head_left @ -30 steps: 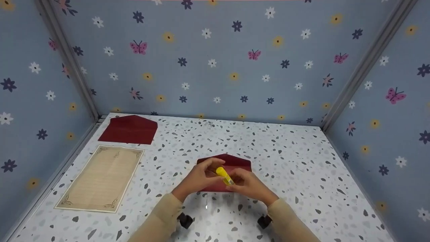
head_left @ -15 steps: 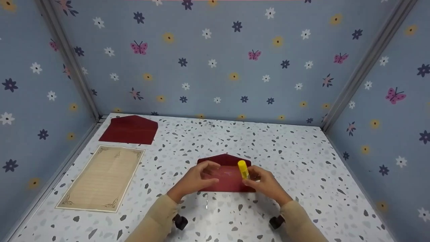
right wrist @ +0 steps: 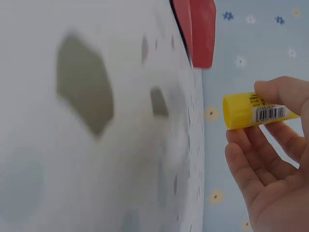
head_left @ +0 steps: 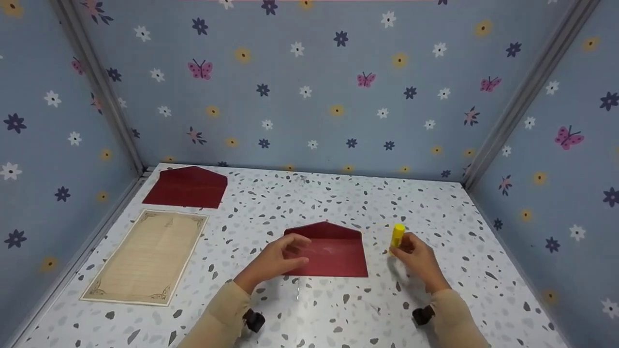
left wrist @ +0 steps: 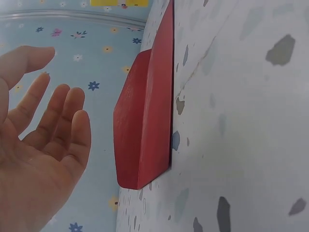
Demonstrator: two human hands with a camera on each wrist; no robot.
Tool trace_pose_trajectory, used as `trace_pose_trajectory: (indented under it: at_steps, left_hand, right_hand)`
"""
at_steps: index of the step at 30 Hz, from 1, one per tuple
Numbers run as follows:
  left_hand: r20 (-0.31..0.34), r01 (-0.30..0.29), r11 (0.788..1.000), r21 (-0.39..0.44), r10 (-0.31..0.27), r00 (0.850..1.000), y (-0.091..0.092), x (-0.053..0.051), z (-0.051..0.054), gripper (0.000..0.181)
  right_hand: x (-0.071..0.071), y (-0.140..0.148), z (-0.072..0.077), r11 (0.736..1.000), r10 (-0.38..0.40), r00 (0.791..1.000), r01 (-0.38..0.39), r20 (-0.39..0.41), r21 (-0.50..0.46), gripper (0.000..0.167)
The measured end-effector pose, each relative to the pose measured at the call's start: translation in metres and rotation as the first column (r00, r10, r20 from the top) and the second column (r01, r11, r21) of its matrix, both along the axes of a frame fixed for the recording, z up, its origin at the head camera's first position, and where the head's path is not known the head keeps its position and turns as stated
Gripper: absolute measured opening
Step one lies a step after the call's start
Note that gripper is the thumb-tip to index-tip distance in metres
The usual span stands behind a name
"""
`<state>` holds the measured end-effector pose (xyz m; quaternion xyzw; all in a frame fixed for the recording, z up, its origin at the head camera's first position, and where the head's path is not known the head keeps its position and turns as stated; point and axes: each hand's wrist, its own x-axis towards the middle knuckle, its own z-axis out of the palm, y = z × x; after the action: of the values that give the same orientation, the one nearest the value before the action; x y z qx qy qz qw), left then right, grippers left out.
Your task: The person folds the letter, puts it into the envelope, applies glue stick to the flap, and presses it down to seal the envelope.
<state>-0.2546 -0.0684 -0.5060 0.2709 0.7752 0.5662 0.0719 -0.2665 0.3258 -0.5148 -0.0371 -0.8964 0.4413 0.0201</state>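
Yellow plastic tube is sitting pinched between right fingers, looking light, stiff, probably favouring mid-barrel holds; left fingers are hanging loose.

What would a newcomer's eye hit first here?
Likely the bright yellow tube, pinched in the right grip, to the right of the nearer red envelope. Then a second red envelope at far left, with a cream sheet just nearer. Behind everything, a blue flowered wall.
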Motion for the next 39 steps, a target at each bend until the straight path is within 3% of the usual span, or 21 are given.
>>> trace_pose_trajectory:
  at_steps: [12,17,28,34,39]
  left_hand:
    - [0.021,-0.053,0.998,-0.02,0.053,0.998,-0.01,0.002,-0.002,0.04]
    - [0.023,-0.073,0.997,-0.037,0.074,0.997,-0.015,0.003,-0.001,0.036]
    - [0.032,-0.08,0.996,-0.039,0.081,0.996,-0.018,0.002,-0.002,0.035]
    - [0.034,-0.089,0.995,-0.042,0.091,0.995,-0.019,0.002,-0.001,0.037]
    - [0.031,-0.074,0.997,-0.031,0.075,0.997,-0.021,0.001,0.0,0.041]
  right_hand:
    - [0.002,0.046,-0.003,0.998,-0.061,0.997,0.06,0.041,0.033,0.049]
    - [0.003,0.057,-0.004,0.997,-0.074,0.992,0.073,0.099,0.01,0.052]
    - [0.004,0.061,-0.004,0.997,-0.078,0.982,0.081,0.174,-0.013,0.059]
    - [0.003,0.062,-0.003,0.997,-0.071,0.984,0.073,0.162,-0.005,0.06]
    - [0.005,0.062,0.002,0.997,-0.069,0.987,0.071,0.143,-0.009,0.071]
